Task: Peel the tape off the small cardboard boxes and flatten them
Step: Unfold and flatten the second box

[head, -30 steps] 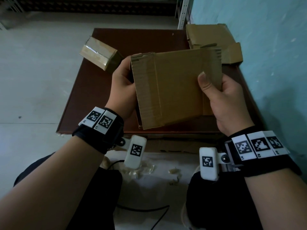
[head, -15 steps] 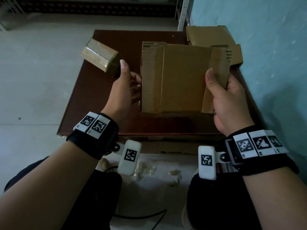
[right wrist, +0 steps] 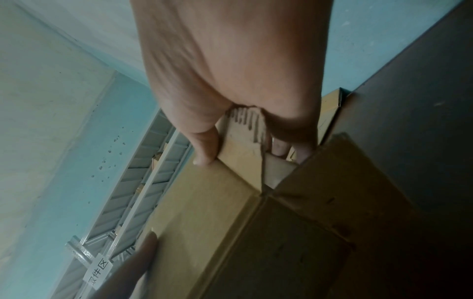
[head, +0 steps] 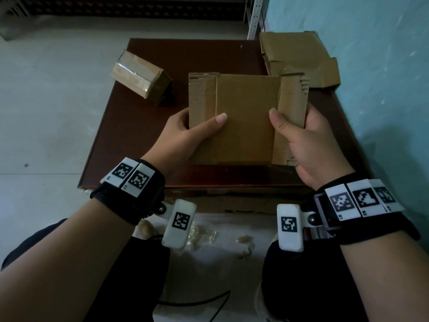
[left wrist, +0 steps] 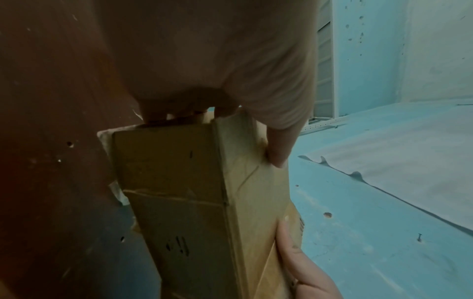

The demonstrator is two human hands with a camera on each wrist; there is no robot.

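Note:
An opened brown cardboard box is held over the dark brown table with its broad side up and its flaps out at both ends. My left hand grips its left end, thumb on top and fingers underneath. My right hand grips the right end flap the same way. In the left wrist view the box still has depth, with the left thumb on its top face. The right wrist view shows the box and a torn flap edge pinched in the right hand. A taped box lies at the table's back left.
Flattened cardboard is piled at the table's back right against the blue wall. Crumpled bits of peeled tape lie on the pale floor between my knees, beside a black cable. A metal rack upright stands behind the table.
The box turned from tilted to level and came down toward the table. My left hand let go of the left end half a second ago and now grips it again, lower, thumb on top.

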